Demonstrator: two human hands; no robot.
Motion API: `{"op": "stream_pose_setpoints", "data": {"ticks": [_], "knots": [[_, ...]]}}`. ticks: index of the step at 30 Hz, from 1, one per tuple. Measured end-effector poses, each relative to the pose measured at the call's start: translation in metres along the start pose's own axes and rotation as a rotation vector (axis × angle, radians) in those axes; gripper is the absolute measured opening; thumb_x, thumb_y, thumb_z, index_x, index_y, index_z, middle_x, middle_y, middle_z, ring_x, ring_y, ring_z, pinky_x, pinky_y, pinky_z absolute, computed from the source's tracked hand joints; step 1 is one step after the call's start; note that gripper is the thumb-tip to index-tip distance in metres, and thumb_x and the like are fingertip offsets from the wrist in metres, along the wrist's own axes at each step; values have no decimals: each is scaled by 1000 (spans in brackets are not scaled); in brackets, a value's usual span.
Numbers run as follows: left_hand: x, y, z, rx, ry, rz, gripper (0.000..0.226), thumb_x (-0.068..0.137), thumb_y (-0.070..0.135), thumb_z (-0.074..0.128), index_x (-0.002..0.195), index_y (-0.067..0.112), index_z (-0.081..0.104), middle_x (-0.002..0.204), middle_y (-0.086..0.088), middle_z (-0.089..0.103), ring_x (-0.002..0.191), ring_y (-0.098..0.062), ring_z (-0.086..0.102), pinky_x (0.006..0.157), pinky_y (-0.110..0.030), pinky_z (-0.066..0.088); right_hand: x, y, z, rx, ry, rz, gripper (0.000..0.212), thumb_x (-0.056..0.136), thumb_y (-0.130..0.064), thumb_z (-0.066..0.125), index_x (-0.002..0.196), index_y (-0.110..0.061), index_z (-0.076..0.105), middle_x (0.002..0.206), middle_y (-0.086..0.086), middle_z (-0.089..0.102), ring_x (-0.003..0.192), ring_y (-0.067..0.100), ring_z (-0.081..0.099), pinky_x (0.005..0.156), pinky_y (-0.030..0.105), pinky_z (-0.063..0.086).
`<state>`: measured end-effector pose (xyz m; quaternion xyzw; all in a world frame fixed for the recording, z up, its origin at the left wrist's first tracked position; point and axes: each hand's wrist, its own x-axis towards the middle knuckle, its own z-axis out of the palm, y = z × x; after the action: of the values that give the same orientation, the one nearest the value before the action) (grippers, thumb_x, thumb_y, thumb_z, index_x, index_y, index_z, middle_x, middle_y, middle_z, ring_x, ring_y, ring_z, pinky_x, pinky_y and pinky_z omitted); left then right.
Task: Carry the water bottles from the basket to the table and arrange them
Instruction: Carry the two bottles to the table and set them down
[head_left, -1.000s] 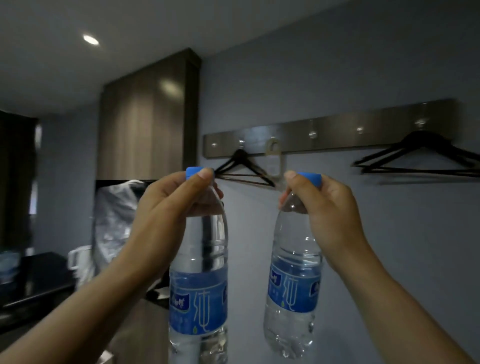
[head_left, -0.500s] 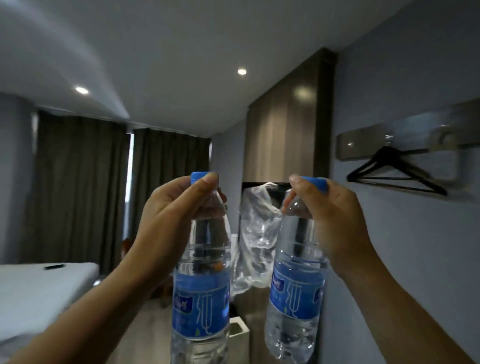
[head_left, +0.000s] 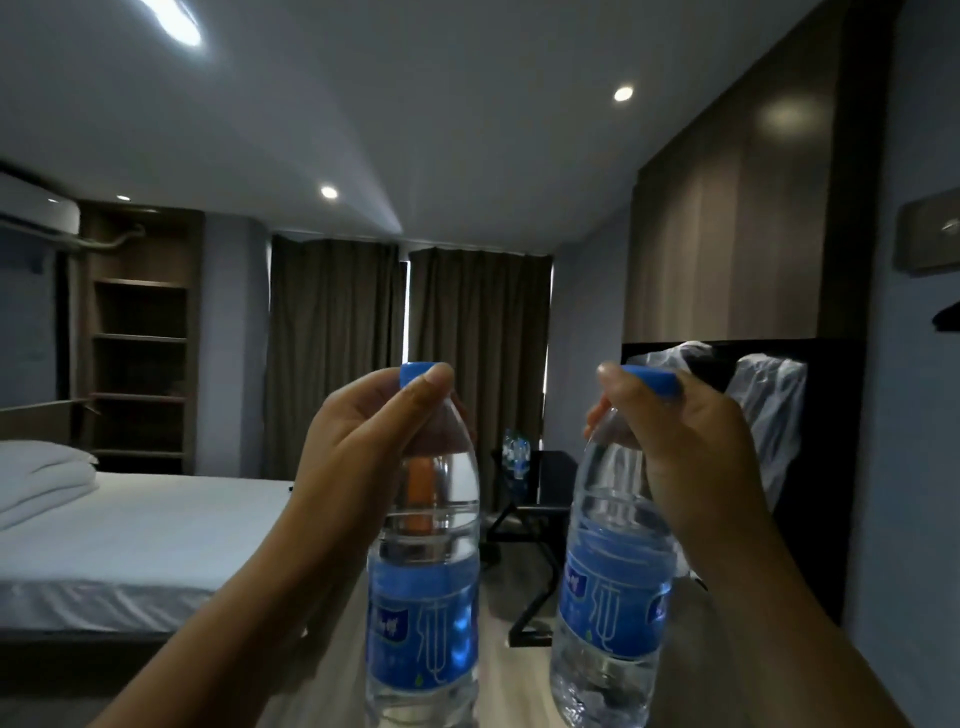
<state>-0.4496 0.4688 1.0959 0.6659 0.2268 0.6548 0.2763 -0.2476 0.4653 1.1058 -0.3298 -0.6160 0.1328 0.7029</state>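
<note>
I hold two clear water bottles with blue caps and blue labels upright in front of me. My left hand (head_left: 363, 447) grips the neck of the left bottle (head_left: 423, 613) just under its cap. My right hand (head_left: 691, 452) grips the neck of the right bottle (head_left: 613, 608) the same way. Far across the room a dark table (head_left: 550, 467) carries several more bottles (head_left: 515, 452), small and blurred. The basket is out of view.
A white bed (head_left: 140, 535) fills the left side, with folded bedding at its head. Brown curtains (head_left: 410, 358) hang at the far wall. A dark cabinet with a plastic bag (head_left: 769, 415) stands at the right. Pale floor runs between bed and table.
The view has swung left from the wall with hangers to the open room, bringing the bed and far table into sight. Both hands keep their grip on the bottles.
</note>
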Motion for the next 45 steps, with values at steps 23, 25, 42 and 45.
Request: {"op": "stream_pose_setpoints", "data": {"ticks": [23,25,42,45], "knots": [[117,-254,-65,203,158,25,32,77,52,55,83,22,66,72,-7,67,64,-17,66,61,-30,56,77,235,149,-186,64,62,28,87,-38,63,76,-12,65,68,0,64,54,4,57,54,7,42],[142,-277,-56,220,163,36,32,78,52,55,84,23,66,72,-7,67,64,-17,66,60,-29,56,103,261,152,-181,58,62,28,85,-39,62,77,-12,66,66,1,65,54,5,57,54,7,43],[303,-474,-33,262,278,16,31,79,53,54,82,25,65,73,-4,68,64,-16,66,60,-31,56,259,454,190,-160,27,58,27,84,-38,61,76,-13,65,64,5,63,63,13,58,54,3,41],[329,-512,-42,238,278,-4,33,78,55,54,82,25,65,72,-5,68,65,-17,66,60,-32,56,279,488,210,-169,40,69,26,83,-39,61,77,-14,66,65,3,65,64,11,60,55,3,41]]}}
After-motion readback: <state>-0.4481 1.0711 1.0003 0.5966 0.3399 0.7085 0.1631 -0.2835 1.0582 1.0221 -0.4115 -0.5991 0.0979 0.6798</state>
